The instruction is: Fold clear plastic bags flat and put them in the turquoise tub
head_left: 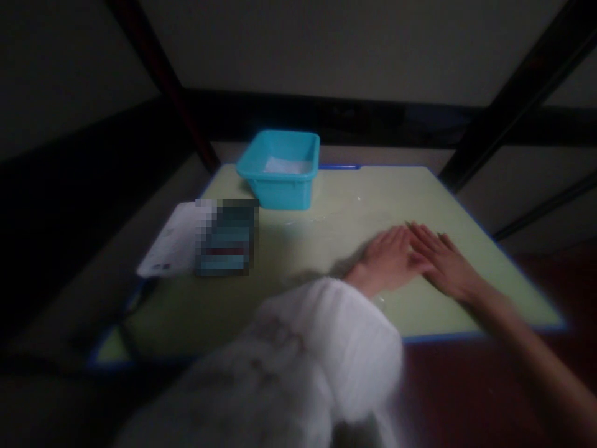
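Observation:
My left hand (383, 260), coming out of a white sleeve, lies flat on the pale yellow-green table top (396, 193) with its fingers stretched out. Right beside it rests my right hand (441, 261), bare to the forearm, also palm down with fingers extended. The two hands touch or overlap slightly at the thumbs. No object shows in either hand, and what lies under the palms is hidden. Faint clear glints show on the surface around them; I cannot make out what causes them.
A turquoise plastic basin (284, 194) with something white inside stands at the back. On the left lie a white sheet (175, 239) and a dark, pixelated phone-like object (228, 239). Blue edging (448, 336) borders the table. Dark posts rise behind both far corners.

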Motion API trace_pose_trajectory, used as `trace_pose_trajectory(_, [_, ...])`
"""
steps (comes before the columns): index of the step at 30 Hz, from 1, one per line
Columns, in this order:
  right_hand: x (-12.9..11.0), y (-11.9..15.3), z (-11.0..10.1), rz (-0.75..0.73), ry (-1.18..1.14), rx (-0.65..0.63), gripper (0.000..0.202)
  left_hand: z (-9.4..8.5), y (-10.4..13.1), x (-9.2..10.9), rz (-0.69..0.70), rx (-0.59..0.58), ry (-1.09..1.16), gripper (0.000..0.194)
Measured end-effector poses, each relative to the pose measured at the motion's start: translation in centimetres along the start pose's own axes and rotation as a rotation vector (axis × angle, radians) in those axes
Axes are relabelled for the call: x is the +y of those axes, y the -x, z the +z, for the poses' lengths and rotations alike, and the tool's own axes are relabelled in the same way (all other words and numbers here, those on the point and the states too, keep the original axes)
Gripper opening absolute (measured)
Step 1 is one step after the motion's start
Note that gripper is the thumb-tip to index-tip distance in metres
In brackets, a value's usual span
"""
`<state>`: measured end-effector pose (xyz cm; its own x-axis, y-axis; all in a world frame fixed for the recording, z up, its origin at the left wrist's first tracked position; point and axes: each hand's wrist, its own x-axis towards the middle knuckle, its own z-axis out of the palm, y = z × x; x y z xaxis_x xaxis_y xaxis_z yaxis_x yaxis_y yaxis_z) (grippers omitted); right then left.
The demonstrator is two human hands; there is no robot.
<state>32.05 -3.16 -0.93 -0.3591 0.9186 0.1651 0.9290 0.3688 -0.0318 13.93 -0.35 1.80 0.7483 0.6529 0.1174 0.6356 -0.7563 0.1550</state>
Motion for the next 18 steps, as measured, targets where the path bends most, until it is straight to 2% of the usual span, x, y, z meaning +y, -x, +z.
trace_pose_trajectory(8, [0.5, 0.1, 0.3, 0.014, 0.013, -0.015, 0.058, -0.4, 1.0, -1.2, -0.033, -0.070, 0.031, 0.082])
trace_pose_trajectory(13, [0.5, 0.0, 0.3, 0.047, -0.002, -0.034, 0.057, -0.4, 3.0, -3.8, -0.054, -0.076, 0.004, 0.076])
trace_pose_trajectory(18, [0.7, 0.0, 0.5, 0.043, 0.004, -0.037, 0.057, -0.6, 6.1, -7.0, -0.092, -0.008, -0.071, 0.069])
